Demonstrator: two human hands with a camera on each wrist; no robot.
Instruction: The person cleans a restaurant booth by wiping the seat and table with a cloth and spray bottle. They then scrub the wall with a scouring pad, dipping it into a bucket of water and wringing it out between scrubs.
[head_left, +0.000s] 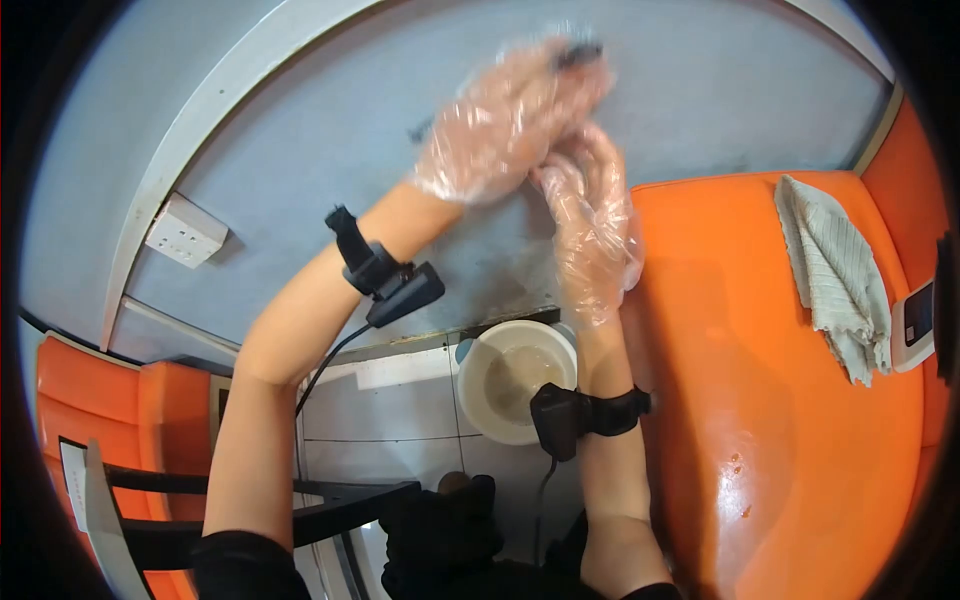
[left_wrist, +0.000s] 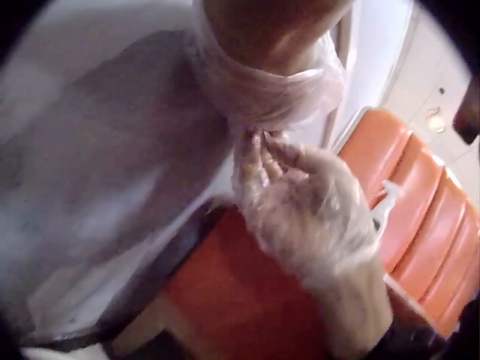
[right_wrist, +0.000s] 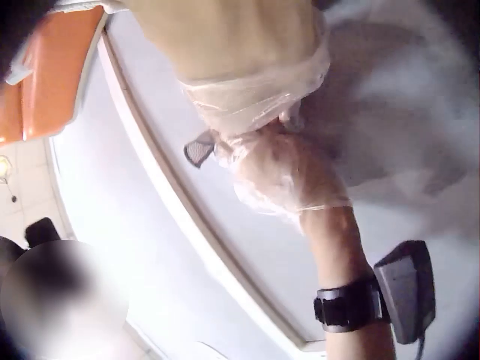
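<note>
Both hands wear clear plastic gloves and meet in front of a grey-blue wall panel [head_left: 330, 120]. My left hand [head_left: 510, 125] is blurred in the head view and grips a dark piece. Part of this dark mesh piece [right_wrist: 199, 149] sticks out beside the fingers in the right wrist view, and the rest is hidden. Just below, my right hand [head_left: 595, 225] reaches up with bent fingers. In the left wrist view, the right hand's fingertips [left_wrist: 259, 142] are right at the left hand's glove; I cannot tell whether they pinch anything.
A pale bucket [head_left: 480, 410] with cloudy water stands on the tiled floor [head_left: 380, 410] below the arms. To the right is an orange bench seat [head_left: 720, 400] with a grey cloth [head_left: 835, 270] on it. A white socket box [head_left: 187, 232] juts from the wall at left.
</note>
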